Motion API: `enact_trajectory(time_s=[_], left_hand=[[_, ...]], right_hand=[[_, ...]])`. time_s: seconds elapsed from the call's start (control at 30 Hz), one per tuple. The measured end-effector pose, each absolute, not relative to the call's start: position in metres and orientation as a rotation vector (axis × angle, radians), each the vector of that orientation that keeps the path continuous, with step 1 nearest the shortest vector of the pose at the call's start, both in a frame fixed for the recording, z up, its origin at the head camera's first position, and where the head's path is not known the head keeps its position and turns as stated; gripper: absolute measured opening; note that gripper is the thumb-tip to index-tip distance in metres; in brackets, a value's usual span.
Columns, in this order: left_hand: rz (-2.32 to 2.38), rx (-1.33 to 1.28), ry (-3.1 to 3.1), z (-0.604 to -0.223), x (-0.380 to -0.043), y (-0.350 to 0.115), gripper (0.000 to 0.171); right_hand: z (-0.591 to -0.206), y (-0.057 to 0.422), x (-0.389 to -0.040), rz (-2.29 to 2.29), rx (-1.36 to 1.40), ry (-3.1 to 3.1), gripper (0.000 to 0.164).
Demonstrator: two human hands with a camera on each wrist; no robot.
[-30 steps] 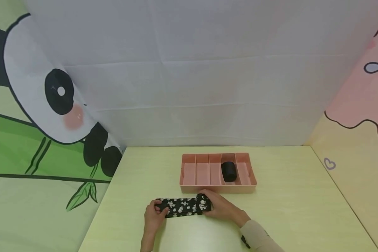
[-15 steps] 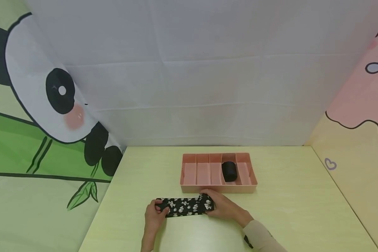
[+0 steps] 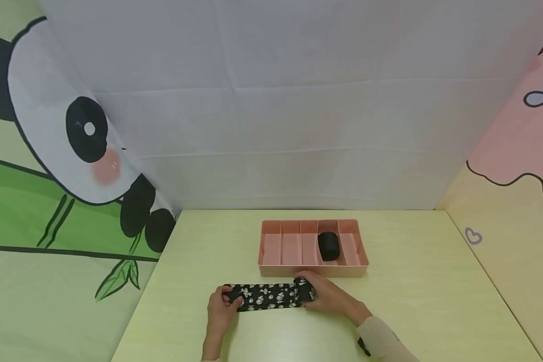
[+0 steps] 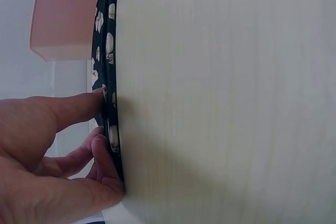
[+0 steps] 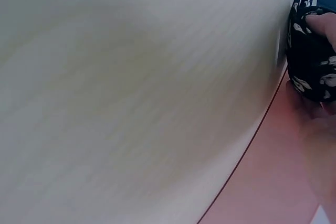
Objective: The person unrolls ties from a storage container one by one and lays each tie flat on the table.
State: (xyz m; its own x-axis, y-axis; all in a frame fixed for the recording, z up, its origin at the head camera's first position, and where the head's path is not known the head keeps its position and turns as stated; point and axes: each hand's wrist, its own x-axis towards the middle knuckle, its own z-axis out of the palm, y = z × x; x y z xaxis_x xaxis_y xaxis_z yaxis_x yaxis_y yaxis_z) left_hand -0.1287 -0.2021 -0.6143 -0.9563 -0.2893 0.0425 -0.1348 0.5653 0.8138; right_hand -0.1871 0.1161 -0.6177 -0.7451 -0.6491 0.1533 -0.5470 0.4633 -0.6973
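Observation:
A black cloth with a white print (image 3: 267, 295) lies across the table as a long flat band, its right end rolled up. The left hand (image 3: 220, 311) pinches the band's left end; in the left wrist view, thumb and fingers are at the edge of the layered cloth (image 4: 108, 51). The right hand (image 3: 332, 296) grips the roll (image 3: 304, 290) at the other end. The right wrist view shows the thumb pressed on this roll (image 5: 315, 66) and the fingers around its far side.
Just behind the right hand stands a pink tray (image 3: 312, 271) with several narrow compartments. One compartment, right of the middle, holds a rolled black item (image 3: 329, 246). A white cloth wall (image 3: 271, 125) closes off the table's back edge.
The right hand has moved to the right with the roll, and the flat stretch of cloth has grown longer. The left hand has stayed at its end.

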Motion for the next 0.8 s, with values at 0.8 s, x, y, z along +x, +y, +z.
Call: enact_trajectory(time_s=[0.8], left_hand=[[-1.342,0.405,-2.644,-0.617,-0.131,-0.202,0.039]], right_hand=[[-0.621,0.139,-0.185,-1.164,-1.075,2.597,0.070]])
